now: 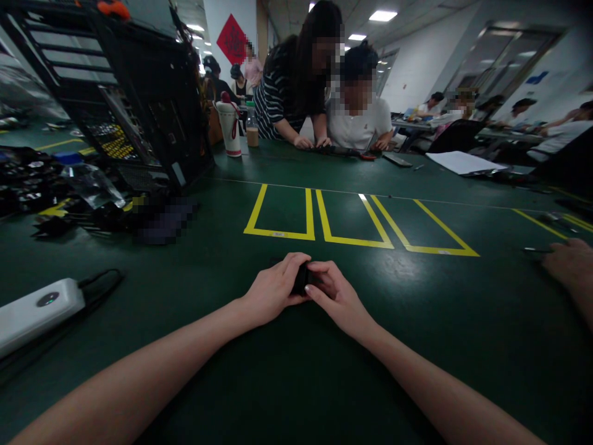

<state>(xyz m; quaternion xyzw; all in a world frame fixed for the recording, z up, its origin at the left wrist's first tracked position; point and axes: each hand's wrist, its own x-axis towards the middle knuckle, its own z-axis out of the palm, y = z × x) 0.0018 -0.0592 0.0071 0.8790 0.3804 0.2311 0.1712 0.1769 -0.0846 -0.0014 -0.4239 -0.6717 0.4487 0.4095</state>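
My left hand wraps round a small black object just above the green table, near the middle of the view. Its kind is hard to make out, since my fingers cover most of it. From the other side, my right hand holds the same object, thumb and fingers curved against its right edge. Both hands are closed and nearly touch each other. Beyond them, yellow tape outlines mark the green table top.
A black metal frame stands at the left, near a clear bottle and black parts. A white power bank with a cable lies nearer. A paper cup and two people are across the table. Another person's hand is at right.
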